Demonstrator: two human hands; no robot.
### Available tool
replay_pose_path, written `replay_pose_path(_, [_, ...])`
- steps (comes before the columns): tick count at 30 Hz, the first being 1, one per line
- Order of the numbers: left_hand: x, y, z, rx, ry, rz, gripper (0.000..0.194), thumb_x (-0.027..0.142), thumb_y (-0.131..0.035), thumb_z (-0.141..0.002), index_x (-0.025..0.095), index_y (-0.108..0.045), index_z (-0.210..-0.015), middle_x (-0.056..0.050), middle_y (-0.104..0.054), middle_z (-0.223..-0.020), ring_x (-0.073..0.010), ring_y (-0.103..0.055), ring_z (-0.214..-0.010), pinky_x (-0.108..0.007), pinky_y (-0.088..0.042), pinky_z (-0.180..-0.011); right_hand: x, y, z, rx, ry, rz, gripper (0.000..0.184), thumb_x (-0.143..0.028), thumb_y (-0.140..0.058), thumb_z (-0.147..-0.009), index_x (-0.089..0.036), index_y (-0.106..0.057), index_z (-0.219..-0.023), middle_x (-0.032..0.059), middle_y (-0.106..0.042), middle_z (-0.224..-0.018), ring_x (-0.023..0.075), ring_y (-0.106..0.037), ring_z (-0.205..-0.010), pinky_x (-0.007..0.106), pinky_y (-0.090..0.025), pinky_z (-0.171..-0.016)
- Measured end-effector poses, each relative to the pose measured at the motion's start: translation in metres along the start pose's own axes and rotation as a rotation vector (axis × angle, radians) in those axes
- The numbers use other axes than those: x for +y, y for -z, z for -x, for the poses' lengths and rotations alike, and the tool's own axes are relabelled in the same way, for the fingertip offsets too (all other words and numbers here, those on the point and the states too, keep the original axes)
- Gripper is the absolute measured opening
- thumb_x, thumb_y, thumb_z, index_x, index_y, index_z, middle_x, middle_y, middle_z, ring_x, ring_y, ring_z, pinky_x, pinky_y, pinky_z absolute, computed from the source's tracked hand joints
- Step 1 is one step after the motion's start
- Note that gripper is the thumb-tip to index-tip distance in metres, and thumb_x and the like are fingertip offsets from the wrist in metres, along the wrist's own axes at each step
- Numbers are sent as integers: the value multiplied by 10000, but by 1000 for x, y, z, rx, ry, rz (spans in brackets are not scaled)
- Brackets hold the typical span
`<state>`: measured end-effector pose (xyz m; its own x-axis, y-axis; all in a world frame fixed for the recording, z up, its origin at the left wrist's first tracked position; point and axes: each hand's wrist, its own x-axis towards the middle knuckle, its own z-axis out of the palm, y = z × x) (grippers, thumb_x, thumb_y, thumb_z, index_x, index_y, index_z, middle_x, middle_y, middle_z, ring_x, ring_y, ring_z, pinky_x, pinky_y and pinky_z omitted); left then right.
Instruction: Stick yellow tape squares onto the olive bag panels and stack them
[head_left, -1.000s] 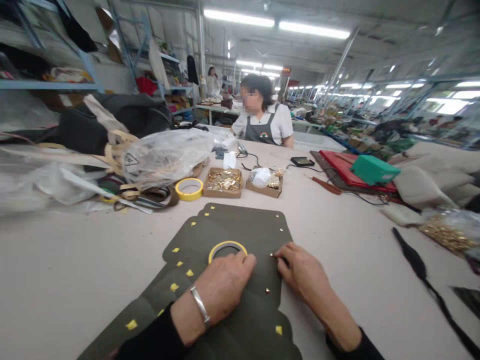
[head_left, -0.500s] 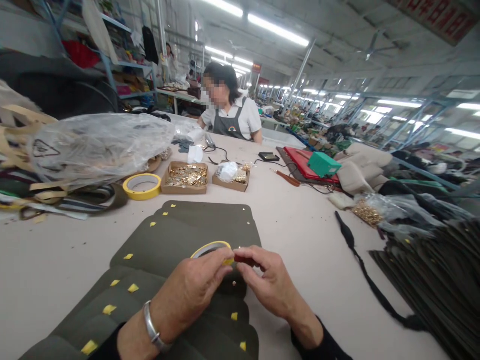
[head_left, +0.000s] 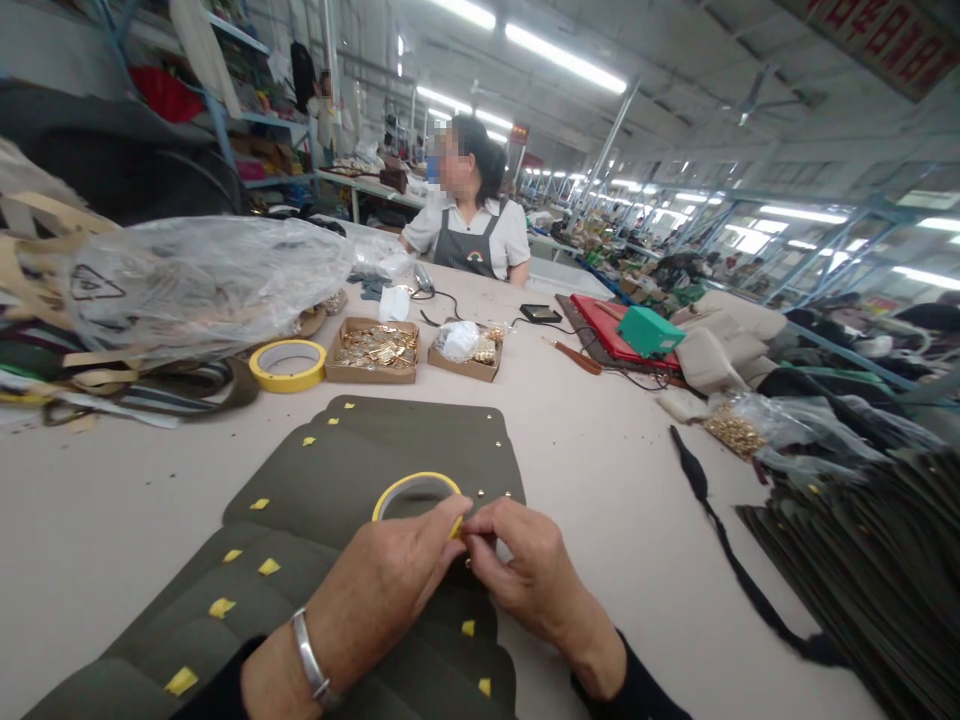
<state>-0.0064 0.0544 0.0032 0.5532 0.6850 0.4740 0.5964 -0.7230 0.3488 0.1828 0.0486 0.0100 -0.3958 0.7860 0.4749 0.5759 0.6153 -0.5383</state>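
Observation:
A small roll of yellow tape (head_left: 415, 488) rests on a stack of dark olive cut panels (head_left: 352, 470) dotted with yellow tape squares and small metal studs. My left hand (head_left: 382, 585), with a silver bracelet at the wrist, holds the roll at its near edge. My right hand (head_left: 521, 570) meets it there, fingertips pinching the tape's free end beside the roll. Both hands lie over the top panel, close to its right edge.
A larger yellow tape roll (head_left: 288, 364), two cardboard trays of gold hardware (head_left: 373, 351) and a clear plastic bag (head_left: 195, 285) lie beyond the panels. A seated person in a grey apron (head_left: 469, 235) faces me. More dark panels (head_left: 870, 560) are piled at the right, with a black strap (head_left: 731, 555) nearby.
The view swung to the right. My left hand lifted the tape roll's near edge and my right hand left the panel's stud and came to the roll, pinching the tape end.

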Motion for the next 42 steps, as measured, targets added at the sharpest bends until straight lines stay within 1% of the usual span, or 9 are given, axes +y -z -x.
replay_pose_path(6, [3, 2, -1, -66, 81, 4, 206, 161, -366, -961, 216, -564, -940, -10, -660, -787, -134, -648, -693, -219, -498, -631, -4, -6, 3, 104, 54, 107, 173, -77, -504, -808, -183, -641, -804, 33, -643, -668, 151, -599, -628, 261, -467, -611])
replay_pose_path(13, [7, -1, 3, 32, 38, -40, 233, 154, -375, -968, 194, -550, -820, 1, -589, -697, -140, -591, -615, -251, -428, -549, -17, -8, -7, 83, -665, -452, 105, -230, -596, -747, -169, -631, -669, -10, -614, -516, 116, -567, -446, 209, -431, -445])
replay_pose_path(16, [9, 3, 6, 89, 15, -1, 212, 150, -380, -972, 184, -550, -850, -1, -605, -726, -132, -603, -653, -242, -449, -598, -6, -6, -4, 124, -841, -561, 117, -268, -634, -698, -162, -606, -659, -29, -590, -485, 107, -558, -415, 204, -441, -438])
replay_pose_path(19, [6, 4, 7, -10, 72, -77, 186, 174, -408, -974, 193, -551, -855, 1, -609, -741, -150, -602, -674, -262, -451, -612, 6, -2, 7, -49, -939, -607, 181, -320, -661, -696, -149, -608, -673, -23, -603, -518, 91, -537, -400, 199, -436, -426])
replay_pose_path(22, [1, 3, 6, -227, 160, -183, 137, 121, -465, -932, 205, -562, -884, -13, -621, -805, -191, -600, -750, -287, -453, -619, 9, 0, 19, -238, -928, -541, 218, -349, -634, -763, -134, -652, -735, -11, -614, -575, 76, -531, -424, 187, -425, -438])
replay_pose_path(26, [2, 2, 4, -383, 230, -204, 170, 76, -465, -903, 206, -573, -916, -34, -625, -883, -225, -583, -831, -314, -481, -646, 2, -3, 23, -282, -840, -330, 209, -306, -569, -828, -145, -673, -745, -13, -591, -580, 90, -532, -474, 189, -420, -467])
replay_pose_path(35, [4, 2, 2, -406, 213, -197, 128, 111, -476, -911, 195, -572, -895, -47, -611, -907, -221, -563, -832, -320, -494, -669, -8, -8, 10, -330, -543, 117, 190, -121, -543, -811, -174, -637, -655, 2, -640, -627, 126, -568, -591, 225, -362, -567])
replay_pose_path(40, [4, 2, 4, -400, 222, -200, 145, 104, -458, -906, 195, -572, -906, -51, -607, -909, -224, -564, -834, -331, -501, -681, 0, -4, 14, -335, -518, 137, 292, -193, -598, -851, -181, -610, -1143, -25, -640, -615, 154, -589, -564, 253, -428, -609])
replay_pose_path(42, [4, 3, 4, -396, 224, -195, 163, 95, -443, -900, 196, -570, -903, -54, -605, -909, -235, -564, -834, -354, -509, -689, 3, 2, 17, -289, -428, 124, 275, -201, -577, -879, -176, -580, -1154, -21, -638, -648, 148, -587, -572, 248, -450, -613])
